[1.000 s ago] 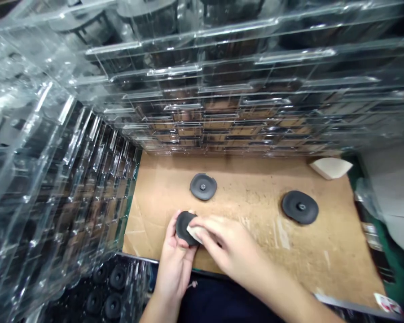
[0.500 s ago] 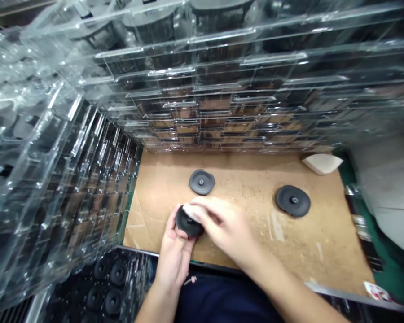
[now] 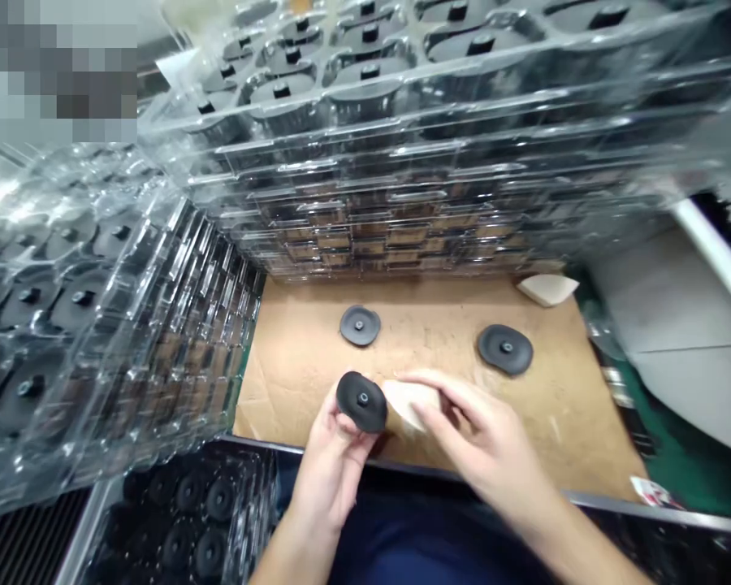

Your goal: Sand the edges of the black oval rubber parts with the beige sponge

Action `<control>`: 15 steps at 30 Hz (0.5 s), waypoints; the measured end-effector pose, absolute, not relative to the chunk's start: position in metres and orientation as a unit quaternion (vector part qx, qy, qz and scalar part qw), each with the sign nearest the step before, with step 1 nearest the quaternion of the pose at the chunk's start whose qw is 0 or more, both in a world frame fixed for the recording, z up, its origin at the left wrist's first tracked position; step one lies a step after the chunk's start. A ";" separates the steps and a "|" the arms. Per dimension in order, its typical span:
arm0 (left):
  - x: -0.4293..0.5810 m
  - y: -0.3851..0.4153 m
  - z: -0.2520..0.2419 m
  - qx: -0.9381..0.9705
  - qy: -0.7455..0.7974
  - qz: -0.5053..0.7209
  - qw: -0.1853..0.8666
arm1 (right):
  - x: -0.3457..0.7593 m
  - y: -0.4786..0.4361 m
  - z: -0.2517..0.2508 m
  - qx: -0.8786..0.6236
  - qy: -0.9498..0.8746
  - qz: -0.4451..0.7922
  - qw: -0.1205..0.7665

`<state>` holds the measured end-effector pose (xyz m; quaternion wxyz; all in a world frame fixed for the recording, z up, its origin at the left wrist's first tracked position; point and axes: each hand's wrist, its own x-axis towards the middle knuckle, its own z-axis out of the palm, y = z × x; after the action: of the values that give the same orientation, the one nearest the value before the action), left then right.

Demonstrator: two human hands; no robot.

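Left hand [image 3: 335, 459] grips a black disc [image 3: 361, 403], right hand [image 3: 486, 426] (close by) a white pad [image 3: 409, 400].

The single head-worn camera looks from the near side of the desk [image 3: 426, 333], above it, facing forward and steeply down. It is near enough to show detail on the black disc [image 3: 362, 401] held by the desk's near edge, yet takes in the clear trays [image 3: 341, 195] stacked behind and left of the desk.
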<state>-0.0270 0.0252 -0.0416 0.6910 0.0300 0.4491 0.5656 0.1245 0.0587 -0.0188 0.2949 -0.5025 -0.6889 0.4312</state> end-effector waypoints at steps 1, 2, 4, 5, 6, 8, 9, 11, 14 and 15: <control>-0.025 0.023 -0.036 0.031 0.448 0.555 0.701 | 0.115 0.059 -0.008 -0.482 -0.695 0.419 0.330; -0.025 0.021 -0.031 0.030 0.450 0.542 0.709 | 0.106 0.059 0.001 -0.459 -0.705 0.406 0.357; -0.024 0.016 -0.023 0.023 0.462 0.522 0.717 | 0.097 0.058 0.016 -0.419 -0.725 0.424 0.345; -0.024 0.014 -0.020 0.018 0.468 0.521 0.713 | 0.096 0.057 0.020 -0.401 -0.734 0.449 0.314; -0.023 0.013 -0.018 0.014 0.471 0.526 0.708 | 0.097 0.057 0.023 -0.387 -0.741 0.473 0.279; -0.020 0.011 -0.014 0.022 0.468 0.541 0.698 | 0.101 0.055 0.025 -0.386 -0.745 0.476 0.261; -0.018 0.011 -0.012 0.030 0.466 0.546 0.695 | 0.103 0.053 0.025 -0.397 -0.747 0.446 0.291; -0.015 0.012 -0.007 0.047 0.463 0.542 0.700 | 0.108 0.047 0.026 -0.411 -0.741 0.380 0.371; -0.012 0.012 0.001 0.054 0.456 0.532 0.711 | 0.116 0.038 0.031 -0.368 -0.737 0.410 0.393; -0.011 0.011 0.003 0.052 0.458 0.529 0.712 | 0.118 0.037 0.033 -0.357 -0.738 0.442 0.364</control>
<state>-0.0110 0.0111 0.0031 0.7123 0.0524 0.4579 0.5293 0.1181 0.0374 0.0332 0.3644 -0.3567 -0.7378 0.4424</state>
